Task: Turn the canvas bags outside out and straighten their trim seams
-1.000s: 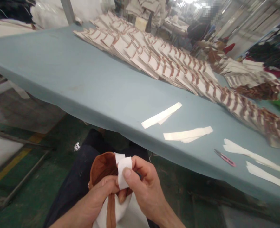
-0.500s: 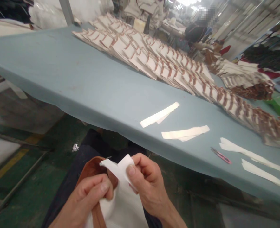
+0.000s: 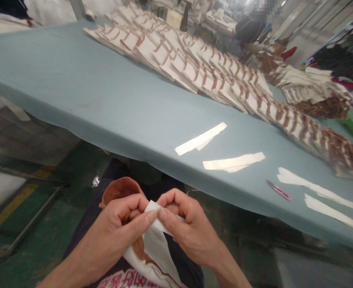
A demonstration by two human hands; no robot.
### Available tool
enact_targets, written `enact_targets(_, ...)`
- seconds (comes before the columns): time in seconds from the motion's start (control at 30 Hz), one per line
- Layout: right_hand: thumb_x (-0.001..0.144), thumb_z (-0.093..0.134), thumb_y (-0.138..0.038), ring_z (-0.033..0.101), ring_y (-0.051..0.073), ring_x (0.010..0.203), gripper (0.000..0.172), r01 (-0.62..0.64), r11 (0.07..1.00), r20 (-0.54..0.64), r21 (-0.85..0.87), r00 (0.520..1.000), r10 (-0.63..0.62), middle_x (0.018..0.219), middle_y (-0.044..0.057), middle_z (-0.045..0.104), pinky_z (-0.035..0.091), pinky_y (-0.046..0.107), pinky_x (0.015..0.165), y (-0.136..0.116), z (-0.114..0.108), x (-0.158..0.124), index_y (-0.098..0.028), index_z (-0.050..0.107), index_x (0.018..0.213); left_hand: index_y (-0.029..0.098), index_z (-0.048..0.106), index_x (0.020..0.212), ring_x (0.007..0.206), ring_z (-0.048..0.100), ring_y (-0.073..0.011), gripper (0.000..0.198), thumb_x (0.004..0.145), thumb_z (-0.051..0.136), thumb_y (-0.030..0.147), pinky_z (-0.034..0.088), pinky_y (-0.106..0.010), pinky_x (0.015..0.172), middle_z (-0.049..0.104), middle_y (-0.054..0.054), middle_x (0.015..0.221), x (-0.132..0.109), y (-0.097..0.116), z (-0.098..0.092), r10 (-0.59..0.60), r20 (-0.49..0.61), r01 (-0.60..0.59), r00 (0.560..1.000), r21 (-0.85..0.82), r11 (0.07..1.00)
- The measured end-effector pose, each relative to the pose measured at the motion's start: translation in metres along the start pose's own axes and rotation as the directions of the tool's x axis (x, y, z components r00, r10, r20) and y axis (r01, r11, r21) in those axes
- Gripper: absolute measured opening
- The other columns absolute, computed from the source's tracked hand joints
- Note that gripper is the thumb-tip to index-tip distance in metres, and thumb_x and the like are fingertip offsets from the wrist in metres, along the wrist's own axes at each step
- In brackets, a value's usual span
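Note:
My left hand and my right hand meet over my lap, thumb tips nearly touching. Both pinch a small white strip between thumbs and fingers, and part of it is hidden by the fingers. Beneath them a white cloth piece drapes across dark trousers. Its brown band curves up in a loop beside my left fingers. Near the bottom edge, pinkish-red lettering shows on white fabric.
Several white strips lie along the near side of the blue-green table. Pink-handled thread snips rest among them. Overlapping white pieces with brown edges line the far side. A person is in the background.
My left hand has moved up and right from the brown band to pinch the white strip beside my right hand. The cloth has shifted, bringing the red lettering into view.

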State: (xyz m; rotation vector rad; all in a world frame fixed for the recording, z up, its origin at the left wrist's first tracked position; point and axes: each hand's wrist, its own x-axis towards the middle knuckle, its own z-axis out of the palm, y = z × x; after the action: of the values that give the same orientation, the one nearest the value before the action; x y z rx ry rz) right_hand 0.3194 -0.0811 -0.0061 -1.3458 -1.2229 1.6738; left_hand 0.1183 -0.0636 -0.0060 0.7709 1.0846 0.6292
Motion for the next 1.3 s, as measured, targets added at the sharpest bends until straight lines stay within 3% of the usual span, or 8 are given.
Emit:
enact_targets(0.3,0.101,0.082,-0.066,0.034,0.009,0.058,0.047,-0.077,0.995,-0.005,0.058,0.997,0.077,0.066,-0.009,0.047,0.026,0.024,0.053,0.001,-0.002,0.002,-0.021,0.067,0.092,0.02,0.074,0.065,0.056,0.055,-0.0154,0.049,0.085,0.093,0.06,0.04,-0.021,0.053,0.065,0.0,0.059,0.003,0.007,-0.009,0.118,-0.059,-0.093,0.991,0.322,0.942)
enact_targets(0.5,0.099,0.084,-0.068,0.033,0.009,0.058,0.051,-0.09,0.993,-0.006,0.07,0.996,0.091,0.065,-0.01,0.045,0.027,0.024,0.054,-0.003,-0.003,0.0,-0.022,0.064,0.088,0.021,0.073,0.068,0.054,0.06,-0.0169,0.05,0.08,0.097,0.064,0.044,-0.022,0.053,0.071,-0.002,0.059,0.0,0.012,-0.004,0.033,-0.069,-0.016,0.997,0.235,0.972)
enact_targets(0.73,0.1,0.082,-0.069,0.031,0.008,0.057,0.052,-0.074,0.995,-0.027,0.073,0.997,0.076,0.064,-0.011,0.044,0.027,0.023,0.052,-0.004,0.003,0.0,-0.023,0.062,0.088,0.021,0.069,0.066,0.049,0.052,-0.0124,0.051,0.084,0.092,0.063,0.036,-0.02,0.049,0.064,0.003,0.056,-0.003,0.007,0.0,0.142,-0.133,-0.107,0.981,0.241,0.965)
enact_targets(1.0,0.098,0.085,-0.077,0.029,0.007,0.05,0.06,0.04,0.977,-0.132,0.209,0.991,-0.012,0.06,-0.012,0.045,0.022,0.02,0.045,-0.006,0.005,-0.001,-0.023,0.061,0.087,0.022,0.065,0.074,0.051,0.052,-0.0129,0.055,0.1,0.076,0.07,0.036,-0.021,0.049,0.065,0.004,0.065,0.015,-0.02,-0.036,0.201,-0.073,-0.173,0.977,0.288,0.942)
enact_targets(1.1,0.103,0.086,-0.068,0.023,0.006,0.047,0.052,0.238,0.919,-0.288,0.315,0.946,-0.147,0.057,-0.014,0.04,0.023,0.019,0.043,-0.009,0.007,0.003,-0.024,0.063,0.088,0.022,0.066,0.073,0.055,0.053,-0.0147,0.062,0.103,0.068,0.076,0.038,-0.023,0.054,0.063,0.003,0.064,0.018,-0.033,-0.039,0.179,-0.003,-0.166,0.984,0.363,0.917)
enact_targets(1.17,0.107,0.086,-0.058,0.018,0.007,0.045,0.047,0.433,0.829,-0.434,0.354,0.861,-0.264,0.055,-0.016,0.032,0.021,0.019,0.042,-0.018,0.008,0.008,-0.025,0.061,0.084,0.022,0.066,0.075,0.056,0.05,-0.0151,0.062,0.102,0.068,0.078,0.035,-0.024,0.055,0.057,0.004,0.061,0.017,-0.043,-0.033,0.063,0.12,-0.104,0.991,0.366,0.925)
enact_targets(1.23,0.11,0.084,-0.051,0.014,0.007,0.044,0.048,0.576,0.727,-0.516,0.374,0.78,-0.353,0.054,-0.017,0.024,0.022,0.018,0.041,-0.032,0.009,0.013,-0.026,0.057,0.08,0.022,0.067,0.077,0.057,0.041,-0.0136,0.06,0.097,0.076,0.077,0.029,-0.024,0.055,0.048,0.007,0.06,0.015,-0.056,-0.023,-0.091,0.271,-0.009,0.958,0.346,0.938)
enact_targets(1.3,0.11,0.085,-0.049,0.014,0.009,0.044,0.049,0.645,0.648,-0.532,0.405,0.743,-0.407,0.054,-0.016,0.02,0.024,0.018,0.042,-0.049,0.011,0.016,-0.026,0.056,0.078,0.02,0.074,0.085,0.058,0.032,-0.0119,0.058,0.086,0.089,0.076,0.023,-0.024,0.054,0.042,0.01,0.06,0.015,-0.072,-0.012,-0.196,0.388,0.083,0.9,0.289,0.954)
